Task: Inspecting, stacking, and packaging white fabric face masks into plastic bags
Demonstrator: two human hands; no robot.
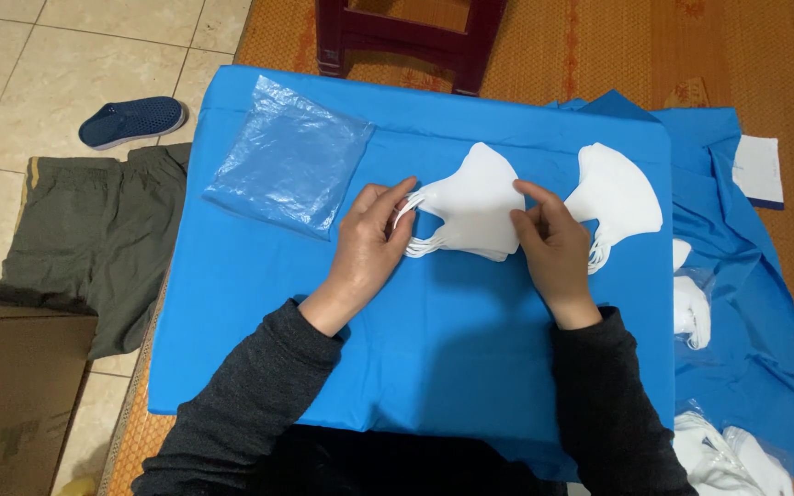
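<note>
From my seat I see both hands working a small stack of white, folded fabric face masks (475,204) that lies near the middle of the table (259,303), which is draped in a bright blue cloth. My left hand (367,248) sits at the stack's 9 o'clock edge, its fingers (397,197) pinched together on the thin white ear loops (415,246). My right hand (553,253) sits at the 3 o'clock edge, thumb and forefinger closed on the stack's corner. The stack rests flat on the cloth, held at both ends.

I judge the step in hand to be squaring up and gathering this stack, loops tidied to one side. A clear, crinkled plastic bag (289,156) lies flat at 10 o'clock from the stack, just apart from my left hand. A second pile of white masks (619,193) sits at 3 o'clock, just beyond my right hand.

If the stack is meant for the bag, the next move would call for keeping the layers pinched so they don't fan out, and one hand freed to open the bag's mouth. More white masks in clear wrap (691,308) lie at 4 o'clock.
</note>
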